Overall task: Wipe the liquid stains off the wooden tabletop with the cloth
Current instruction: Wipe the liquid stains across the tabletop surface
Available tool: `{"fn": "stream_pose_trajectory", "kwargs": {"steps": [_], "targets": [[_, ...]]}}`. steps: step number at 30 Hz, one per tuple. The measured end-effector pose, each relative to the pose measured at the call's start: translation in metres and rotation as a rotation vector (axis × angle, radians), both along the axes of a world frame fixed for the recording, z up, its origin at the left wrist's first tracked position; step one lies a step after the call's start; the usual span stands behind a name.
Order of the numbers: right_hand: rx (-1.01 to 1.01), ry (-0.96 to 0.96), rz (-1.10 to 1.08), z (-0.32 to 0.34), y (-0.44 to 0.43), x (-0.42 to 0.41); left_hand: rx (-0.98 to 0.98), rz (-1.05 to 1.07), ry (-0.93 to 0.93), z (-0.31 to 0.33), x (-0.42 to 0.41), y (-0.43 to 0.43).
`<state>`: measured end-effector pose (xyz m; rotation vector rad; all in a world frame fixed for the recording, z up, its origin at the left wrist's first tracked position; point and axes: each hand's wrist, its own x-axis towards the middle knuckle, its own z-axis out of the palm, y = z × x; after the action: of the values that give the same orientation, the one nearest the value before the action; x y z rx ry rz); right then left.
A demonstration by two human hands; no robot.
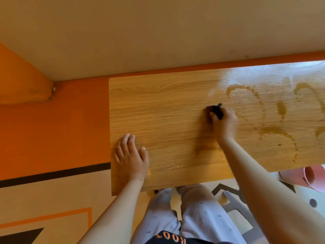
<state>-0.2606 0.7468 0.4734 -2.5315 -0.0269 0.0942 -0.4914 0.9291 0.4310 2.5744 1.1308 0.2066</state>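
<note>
A: Obs. 1, largest first. Wooden bench (158, 106) fills the middle of the view; its right end is cut off by the frame. Why is the left hand (131, 158) down at 7 o'clock?

B: It lies palm-flat near the bench's left edge, fingers (125, 141) released and spread, holding nothing. I judge it braces the body while the other arm reaches.

A: Liquid stains (274, 131)?

B: Brown arcs and blots from 1 to 3 o'clock, plus a pale wet sheen at the far right. How far they run past the frame is unknown.

A: Right hand (224, 121)?

B: Just right of centre, at the stains' left margin, blurred. Fingers clenched on the cloth (215, 111), pressing it to the wood, presumably to work from the dry side.

A: Cloth detail?

B: Mostly hidden under the hand; only a dark bunched part with a purplish edge shows. Size and fold not determinable.

A: Pink bucket (304, 176) at 4 o'clock?

B: Below the bench edge, partly cropped; contents not visible.
</note>
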Motion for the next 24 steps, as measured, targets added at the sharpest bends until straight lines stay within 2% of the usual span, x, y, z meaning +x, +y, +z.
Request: {"fn": "stream_pose_trajectory", "kwargs": {"steps": [6, 11, 15, 20, 24], "targets": [[0.08, 0.026, 0.391, -0.006, 0.077, -0.082, 0.001, -0.005, 0.024, 0.002, -0.001, -0.001], [0.081, 0.018, 0.464, -0.008, 0.081, -0.097, 0.008, -0.006, 0.034, 0.003, 0.0, -0.001], [0.11, 0.021, 0.26, -0.004, 0.037, -0.058, 0.014, -0.003, 0.017, 0.002, 0.0, -0.001], [-0.006, 0.016, -0.047, 0.005, -0.048, -0.01, 0.009, -0.002, -0.003, 0.0, 0.001, -0.001], [-0.042, 0.024, -0.129, 0.004, -0.07, -0.015, 0.003, 0.003, -0.005, 0.0, 0.001, 0.0]]}}
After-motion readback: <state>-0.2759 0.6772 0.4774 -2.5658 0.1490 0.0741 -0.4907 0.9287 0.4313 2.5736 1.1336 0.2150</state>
